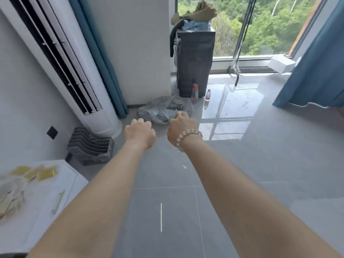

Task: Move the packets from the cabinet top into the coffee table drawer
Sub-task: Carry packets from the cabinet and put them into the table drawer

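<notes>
Packets (28, 175), yellow and pale ones, lie scattered on the white cabinet top (61, 181) at the lower left of the frame, untouched and well apart from both hands. The left hand (139, 134) and right hand (181, 128) reach out side by side at the frame's centre, fingers curled under and seemingly holding nothing, though the fingertips are hidden behind the knuckles. The step in hand looks like the first pickup; to do it well, the person should turn toward the lower left, open the fingers wide, and gather the loose packets into a stack before lifting, since thin sachets slide on a smooth top. The coffee table drawer is not in view, so its place must be found before carrying. The floor (242, 183) is glossy grey tile. An air conditioner (61, 62) stands at upper left, a dark crate (91, 148) beside its base, a window (260, 25) with blue curtains at upper right.
</notes>
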